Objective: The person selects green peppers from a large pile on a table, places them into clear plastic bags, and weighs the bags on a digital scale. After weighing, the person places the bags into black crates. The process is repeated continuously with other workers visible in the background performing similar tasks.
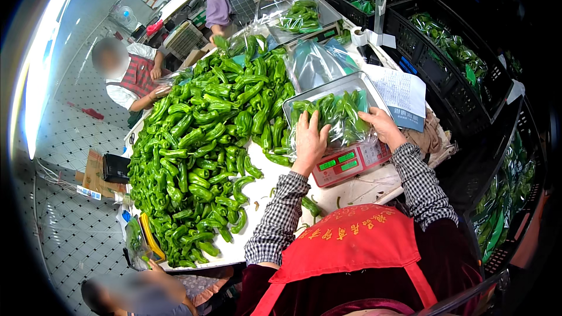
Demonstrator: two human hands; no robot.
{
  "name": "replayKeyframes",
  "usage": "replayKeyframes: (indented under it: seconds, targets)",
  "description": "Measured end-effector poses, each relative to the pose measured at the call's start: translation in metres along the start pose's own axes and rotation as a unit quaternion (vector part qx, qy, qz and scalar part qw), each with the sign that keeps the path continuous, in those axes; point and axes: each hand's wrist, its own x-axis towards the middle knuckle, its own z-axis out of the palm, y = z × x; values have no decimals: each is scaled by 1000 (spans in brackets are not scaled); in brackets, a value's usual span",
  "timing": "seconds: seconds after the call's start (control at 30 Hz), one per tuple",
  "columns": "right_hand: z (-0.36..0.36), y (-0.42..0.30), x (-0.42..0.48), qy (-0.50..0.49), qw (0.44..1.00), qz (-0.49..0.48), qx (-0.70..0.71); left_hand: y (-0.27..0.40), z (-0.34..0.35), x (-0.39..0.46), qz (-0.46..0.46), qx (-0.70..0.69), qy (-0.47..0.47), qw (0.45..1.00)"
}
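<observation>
A clear plastic bag of green peppers (336, 114) lies on the metal tray (364, 80) of a red digital scale (349, 164), whose green display is lit. My left hand (311, 138) rests on the bag's near left part, fingers apart. At the bag's right side is my right hand (383, 125), its fingertips touching the plastic; whether they pinch it is unclear. A large heap of loose green peppers (206, 140) spreads over the white tabletop (259, 180) to the left of the scale. Clear empty bags (318, 63) lie just beyond the tray.
Printed papers (395, 90) and a brown cloth (423, 134) lie right of the scale. Black crates (439, 66) with bagged peppers line the right side. A second scale with a bag of peppers (300, 16) stands at the far end. Several people are around the table.
</observation>
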Motion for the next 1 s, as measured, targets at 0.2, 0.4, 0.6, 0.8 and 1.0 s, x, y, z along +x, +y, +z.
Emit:
replayKeyframes:
  seconds: [0.2,0.4,0.6,0.8,1.0]
  targets:
    - [20,0,-4,-88,969,48,227,8,-1,8,-47,-40,-17,998]
    - [73,-17,-28,-156,962,-73,211,-5,-16,8,-77,-219,1,973]
    - [140,-67,-91,-136,886,-372,-240,-4,-76,-23,-105,-742,-60,659]
    - [160,-78,-112,-274,900,-310,-135,-69,-42,-92,-136,-891,77,426]
    - [111,-31,-47,-108,945,-278,-134,-117,-13,-148,-82,-819,69,563]
